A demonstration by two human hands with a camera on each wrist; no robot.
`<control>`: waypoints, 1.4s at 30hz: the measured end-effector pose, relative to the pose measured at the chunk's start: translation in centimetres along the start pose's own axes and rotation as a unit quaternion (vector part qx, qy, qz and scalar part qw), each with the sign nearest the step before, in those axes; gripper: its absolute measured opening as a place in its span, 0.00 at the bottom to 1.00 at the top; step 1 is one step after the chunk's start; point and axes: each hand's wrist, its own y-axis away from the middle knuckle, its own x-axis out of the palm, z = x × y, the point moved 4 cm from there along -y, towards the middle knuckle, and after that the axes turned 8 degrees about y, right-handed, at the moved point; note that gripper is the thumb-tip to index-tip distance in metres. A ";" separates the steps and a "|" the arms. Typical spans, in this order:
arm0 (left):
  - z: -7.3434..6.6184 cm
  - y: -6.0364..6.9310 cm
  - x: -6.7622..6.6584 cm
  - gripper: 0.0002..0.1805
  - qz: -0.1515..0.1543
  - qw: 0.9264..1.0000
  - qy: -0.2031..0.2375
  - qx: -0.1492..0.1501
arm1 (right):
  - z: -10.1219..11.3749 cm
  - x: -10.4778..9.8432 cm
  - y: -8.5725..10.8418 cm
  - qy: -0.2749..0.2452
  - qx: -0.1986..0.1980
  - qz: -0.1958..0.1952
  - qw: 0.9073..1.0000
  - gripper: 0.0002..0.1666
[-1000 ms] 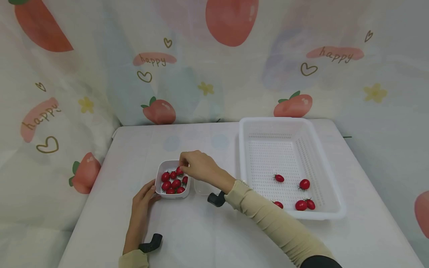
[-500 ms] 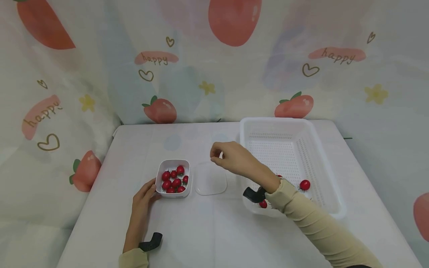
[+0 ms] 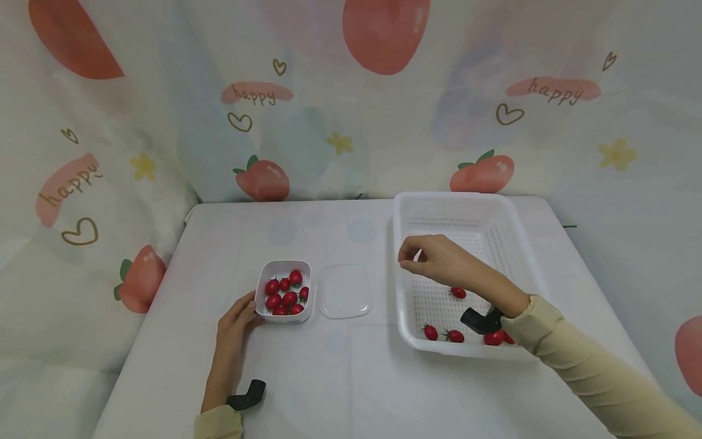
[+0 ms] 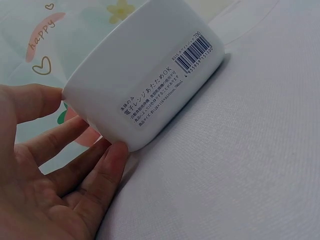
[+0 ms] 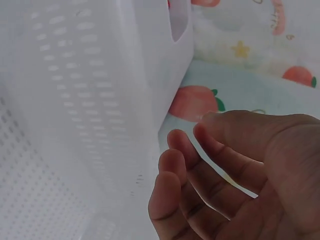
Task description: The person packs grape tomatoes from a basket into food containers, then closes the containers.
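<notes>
A small white square container (image 3: 284,319) holding several red cherry tomatoes (image 3: 289,299) stands left of centre. My left hand (image 3: 233,338) touches its left side with relaxed fingers; in the left wrist view the fingertips rest against the printed white wall (image 4: 165,75). Over the left part of a large white perforated basket (image 3: 403,305) hangs my right hand (image 3: 441,259), its fingers loosely bent with nothing between them, as the right wrist view shows of the same hand (image 5: 225,175). Several tomatoes (image 3: 430,331) lie in the basket, some partly hidden by the right wrist.
A clear square lid (image 3: 345,291) lies flat between the small container and the basket. White cloth (image 3: 307,378) covers the table, and a fruit-patterned curtain (image 3: 384,140) stands behind and to the left. A black strap device (image 3: 482,320) sits on the right wrist.
My right hand has moved right from the small container, across the lid, to above the basket. A tomato that was at its fingertips stays in the container. My left hand has hardly moved.
</notes>
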 end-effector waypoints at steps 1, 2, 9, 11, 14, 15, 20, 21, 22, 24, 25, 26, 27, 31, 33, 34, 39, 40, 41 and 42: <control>0.0 0.0 0.0 0.26 0.001 1.000 -0.001 -0.001 | -0.3 0.0 0.3 0.000 -0.003 0.007 1.000 0.04; 0.0 0.0 0.0 0.26 0.002 1.000 -0.002 -0.002 | -0.7 0.0 0.6 0.002 -0.005 0.013 1.000 0.04; -0.1 0.1 0.1 0.26 0.004 1.000 -0.007 -0.001 | -3.1 0.9 2.0 -0.006 -0.016 0.077 0.997 0.05; 0.0 0.0 0.0 0.26 0.003 1.000 -0.007 0.000 | -3.7 1.3 2.2 -0.012 -0.014 0.096 0.995 0.06; 0.1 0.0 0.0 0.26 0.004 1.000 -0.005 -0.002 | -5.0 1.8 2.4 -0.011 -0.006 0.111 0.994 0.08; 0.1 -0.1 0.0 0.25 0.004 1.000 -0.005 -0.003 | -5.5 1.9 2.4 -0.008 -0.001 0.112 0.994 0.09; 0.2 -0.1 0.0 0.25 0.004 1.000 -0.005 -0.003 | -7.8 1.9 2.4 0.018 0.024 0.099 0.995 0.11; 0.2 -0.1 0.0 0.25 0.003 1.000 -0.005 -0.003 | -8.2 1.8 2.3 0.023 0.028 0.097 0.995 0.11; 0.2 -0.1 0.0 0.25 0.003 1.000 -0.005 -0.003 | -8.6 1.8 2.4 0.026 0.034 0.097 0.994 0.11; 0.2 -0.1 -0.1 0.25 0.003 1.000 -0.006 -0.005 | -9.2 1.9 2.4 0.033 0.044 0.101 0.993 0.11; 0.2 -0.1 -0.1 0.25 0.003 1.000 -0.005 -0.007 | -9.6 2.0 2.4 0.037 0.050 0.106 0.992 0.11; 0.3 -0.1 -0.1 0.25 0.004 1.000 -0.005 -0.008 | -9.9 2.1 2.5 0.043 0.055 0.111 0.991 0.11; 0.3 -0.1 -0.1 0.25 0.004 1.000 -0.006 -0.009 | -10.2 2.3 2.5 0.049 0.063 0.116 0.990 0.11; 0.4 -0.1 -0.2 0.25 0.006 1.000 -0.008 -0.011 | -11.3 2.9 2.6 0.075 0.092 0.132 0.984 0.13; 0.4 -0.1 -0.2 0.25 0.005 1.000 -0.008 -0.010 | -11.6 3.1 2.7 0.082 0.102 0.136 0.982 0.14; 0.4 -0.1 -0.2 0.25 0.005 1.000 -0.007 -0.010 | -11.7 3.2 2.7 0.086 0.107 0.139 0.981 0.15; 0.2 -0.1 -0.2 0.25 0.003 1.000 -0.007 -0.008 | -12.1 3.5 2.7 0.110 0.113 0.154 0.975 0.14; 0.2 -0.2 -0.2 0.25 0.003 1.000 -0.007 -0.007 | -12.1 3.6 2.7 0.114 0.114 0.156 0.975 0.14; 0.2 -0.2 -0.2 0.25 0.003 1.000 -0.008 -0.006 | -12.1 3.7 2.7 0.117 0.113 0.158 0.974 0.14; 0.2 -0.2 -0.2 0.25 0.003 1.000 -0.008 -0.004 | -12.1 3.7 2.7 0.119 0.113 0.158 0.974 0.14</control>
